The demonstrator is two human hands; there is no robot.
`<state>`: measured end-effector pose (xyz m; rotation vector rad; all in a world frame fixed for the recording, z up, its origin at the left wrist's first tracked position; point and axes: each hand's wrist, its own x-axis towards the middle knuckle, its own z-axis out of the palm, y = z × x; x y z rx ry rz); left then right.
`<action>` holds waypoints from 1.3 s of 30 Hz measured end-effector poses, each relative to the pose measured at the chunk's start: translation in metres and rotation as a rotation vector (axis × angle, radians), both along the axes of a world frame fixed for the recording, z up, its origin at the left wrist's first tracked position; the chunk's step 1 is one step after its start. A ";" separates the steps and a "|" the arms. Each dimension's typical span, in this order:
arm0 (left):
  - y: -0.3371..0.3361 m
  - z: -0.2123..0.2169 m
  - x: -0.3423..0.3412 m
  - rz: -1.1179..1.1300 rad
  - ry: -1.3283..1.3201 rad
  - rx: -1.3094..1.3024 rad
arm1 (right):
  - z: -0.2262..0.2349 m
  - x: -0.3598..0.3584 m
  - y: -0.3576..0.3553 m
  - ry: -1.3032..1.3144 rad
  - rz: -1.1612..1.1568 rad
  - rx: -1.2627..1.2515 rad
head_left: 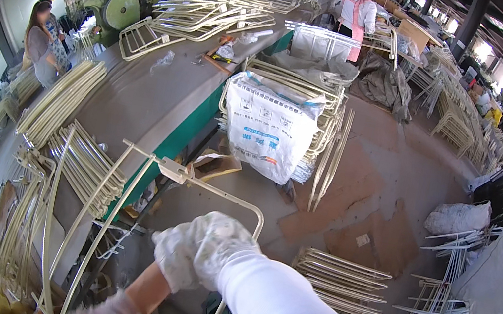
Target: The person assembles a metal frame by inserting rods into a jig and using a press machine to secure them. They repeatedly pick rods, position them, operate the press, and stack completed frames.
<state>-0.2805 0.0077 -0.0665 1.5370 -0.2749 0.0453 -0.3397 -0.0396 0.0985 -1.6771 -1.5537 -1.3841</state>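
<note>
My right hand [220, 239], in a pale patterned glove with a white sleeve behind it, reaches across to the left in front of me. Its fingers curl closed, but what they hold is hidden. Against it lies my left hand [175, 265], also gloved, with bare wrist and a blurred pinkish sleeve below. Its fingers are hidden. Right by both hands is a cream bent-tube metal frame [228, 196] with a flat bracket [175, 170]. One of its tubes passes behind the gloves, and I cannot tell whether either hand grips it.
Stacked tube frames [213, 9] and bundles of bent tubes [63, 100] lie on a long table [150, 82]. A white woven sack [270, 127] hangs over another stack. More frames [340, 284] and cardboard [371, 239] are on the floor. A person in a pink apron [355, 14] stands beyond.
</note>
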 end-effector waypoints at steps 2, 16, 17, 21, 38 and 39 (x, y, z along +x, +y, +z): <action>0.000 0.002 -0.001 0.027 0.116 -0.129 | -0.072 0.044 -0.001 0.207 -0.042 0.065; 0.140 -0.024 -0.007 0.798 0.374 -0.702 | -0.119 0.063 -0.124 0.918 -0.498 -0.462; 0.162 -0.039 -0.015 0.795 0.378 -0.669 | -0.124 0.062 -0.109 0.820 -0.566 -0.464; 0.198 -0.057 -0.031 0.935 0.085 -0.761 | -0.144 0.082 -0.065 0.723 -0.337 -0.397; 0.232 -0.075 -0.048 0.966 0.302 -0.307 | -0.144 0.098 -0.038 0.814 -0.227 -0.630; 0.226 -0.075 -0.043 0.966 0.280 -0.357 | -0.144 0.099 -0.045 0.788 -0.233 -0.617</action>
